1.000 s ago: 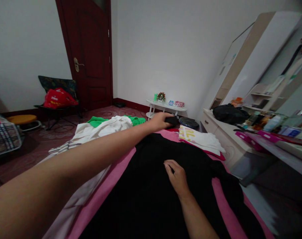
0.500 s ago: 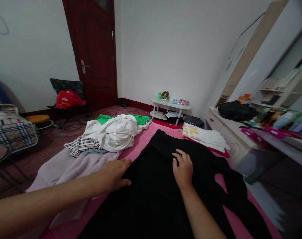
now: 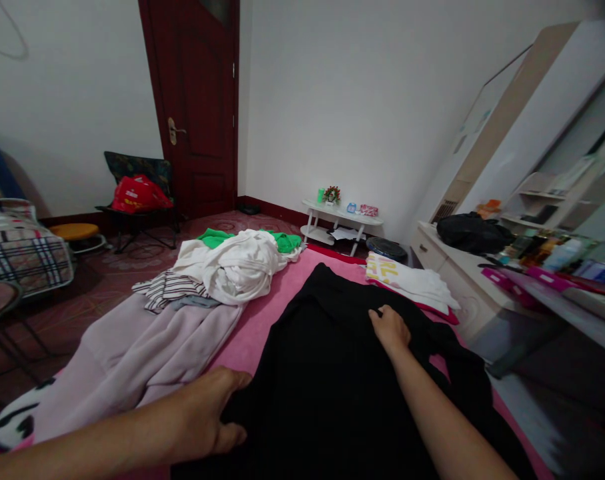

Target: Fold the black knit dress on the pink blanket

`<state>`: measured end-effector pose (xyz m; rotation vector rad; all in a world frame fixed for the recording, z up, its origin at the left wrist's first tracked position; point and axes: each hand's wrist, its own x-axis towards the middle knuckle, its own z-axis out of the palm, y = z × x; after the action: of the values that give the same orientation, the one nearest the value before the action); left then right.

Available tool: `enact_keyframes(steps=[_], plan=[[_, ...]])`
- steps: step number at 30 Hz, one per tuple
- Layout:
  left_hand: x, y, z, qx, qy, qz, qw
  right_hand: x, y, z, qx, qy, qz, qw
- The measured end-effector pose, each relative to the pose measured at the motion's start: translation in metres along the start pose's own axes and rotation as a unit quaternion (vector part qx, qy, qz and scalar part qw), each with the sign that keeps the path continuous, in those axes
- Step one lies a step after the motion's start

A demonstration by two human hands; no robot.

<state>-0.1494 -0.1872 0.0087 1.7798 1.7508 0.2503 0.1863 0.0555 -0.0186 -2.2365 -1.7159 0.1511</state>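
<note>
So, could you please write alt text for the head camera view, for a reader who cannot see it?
Two bare hands press on a black garment spread over a pink bed cover: the left hand at its near left edge, the right hand farther up. A pile of white, green and striped clothes lies beside it.

You face plain white walls and a dark red door with a brass handle near the room's far left corner. The floor is patterned maroon. Left of the door stands a dark chair, with a yellow stool beside it. Against the far wall sits a low white table. Along your right runs a white dresser with a tall cabinet behind it. The light is soft and even.
</note>
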Motion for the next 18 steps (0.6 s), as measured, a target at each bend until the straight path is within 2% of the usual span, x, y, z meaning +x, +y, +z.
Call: enact_keyframes(steps=[3,6,9,11,13,15,18], plan=[[-0.001,0.024,-0.005,-0.016,-0.010,0.047,0.999,0.014,-0.009,-0.034,0.021,0.071,0.005,0.997],[-0.003,0.063,-0.011,-0.013,-0.045,0.093,0.995,0.028,-0.017,-0.066,0.037,0.139,-0.002,0.990],[0.001,0.101,-0.014,0.003,-0.083,0.149,0.985,0.039,-0.014,-0.084,0.031,0.172,0.005,0.985],[0.010,0.118,-0.010,0.024,-0.112,0.202,0.973,0.045,-0.006,-0.087,0.016,0.179,0.012,0.984],[0.025,0.125,0.002,0.051,-0.151,0.272,0.949,0.050,0.007,-0.083,-0.008,0.174,0.023,0.984],[0.046,0.126,0.023,0.086,-0.209,0.347,0.910,0.054,0.021,-0.075,-0.049,0.151,0.033,0.987],[0.078,0.124,0.063,0.112,-0.317,0.402,0.851,0.056,0.039,-0.061,-0.145,0.065,0.018,0.987]])
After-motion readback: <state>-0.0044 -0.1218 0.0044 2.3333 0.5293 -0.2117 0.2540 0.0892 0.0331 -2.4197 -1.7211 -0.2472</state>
